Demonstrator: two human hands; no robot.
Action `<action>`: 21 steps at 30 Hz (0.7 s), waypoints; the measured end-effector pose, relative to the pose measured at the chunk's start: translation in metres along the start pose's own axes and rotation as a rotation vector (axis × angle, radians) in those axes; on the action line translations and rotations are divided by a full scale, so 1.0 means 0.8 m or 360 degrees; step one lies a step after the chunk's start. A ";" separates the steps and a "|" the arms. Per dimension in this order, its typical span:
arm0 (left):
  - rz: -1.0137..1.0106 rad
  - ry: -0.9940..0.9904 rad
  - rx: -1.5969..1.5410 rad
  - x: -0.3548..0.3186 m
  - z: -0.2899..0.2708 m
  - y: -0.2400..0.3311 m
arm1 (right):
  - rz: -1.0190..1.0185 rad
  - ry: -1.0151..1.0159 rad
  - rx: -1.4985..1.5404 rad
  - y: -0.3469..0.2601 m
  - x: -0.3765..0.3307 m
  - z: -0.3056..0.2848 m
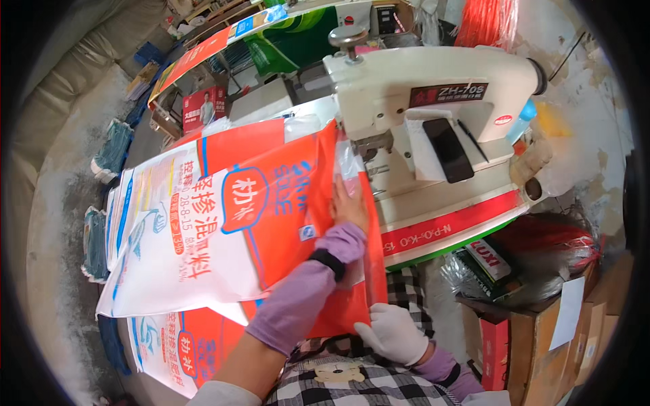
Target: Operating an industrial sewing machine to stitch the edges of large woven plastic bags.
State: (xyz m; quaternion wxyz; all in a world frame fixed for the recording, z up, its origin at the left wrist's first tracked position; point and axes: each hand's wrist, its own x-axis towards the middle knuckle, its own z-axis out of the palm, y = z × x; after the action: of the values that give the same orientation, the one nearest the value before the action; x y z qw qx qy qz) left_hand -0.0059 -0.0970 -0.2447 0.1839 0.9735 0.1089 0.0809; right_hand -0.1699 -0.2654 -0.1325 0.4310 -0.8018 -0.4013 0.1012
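Note:
A large orange, white and blue woven sack (223, 223) lies flat across the left and middle, its right edge running beside the white sewing machine (379, 88). Clear plastic film (349, 166) shows at that edge, just left of the needle area. My left hand (350, 208) is bare and rests on the sack near this film, fingers stretched out. At the sack's near right corner, my right hand (396, 333), in a white glove, has its fingers closed on the edge. Another similar sack (183, 345) shows underneath.
On the machine bed lie a black phone (447, 150) and a pen (472, 141). Cardboard boxes (542, 352) stand at the lower right, below a plastic-wrapped bundle (555, 243). A red box (203, 108) sits beyond the sacks. Blue-white bundles (114, 150) lie at the left.

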 end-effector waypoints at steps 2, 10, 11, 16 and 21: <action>0.0037 -0.0228 -0.0909 -0.059 -0.005 -0.001 | 0.0057 0.0121 0.0187 0.028 -0.018 0.005; 0.0741 -0.0434 0.0498 -0.198 -0.323 -0.082 | 0.0309 0.0321 0.0096 0.113 -0.022 0.010; 0.0478 -0.0318 0.0617 -0.186 -0.331 -0.116 | 0.0480 0.0263 0.0256 0.119 0.001 0.003; 0.0305 -0.0341 0.1003 -0.132 -0.352 -0.360 | 0.0514 0.0557 0.0667 0.114 0.056 0.056; 0.0085 -0.0170 0.1088 -0.036 -0.300 -0.477 | -0.0341 0.0599 -0.0601 0.081 0.184 0.071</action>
State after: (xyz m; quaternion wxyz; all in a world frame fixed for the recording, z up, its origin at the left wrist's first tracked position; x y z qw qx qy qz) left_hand -0.1503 0.3245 -0.1708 -0.1498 0.9842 0.0945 -0.0066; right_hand -0.0663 -0.1431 -0.1899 0.3493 -0.8256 -0.4085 -0.1719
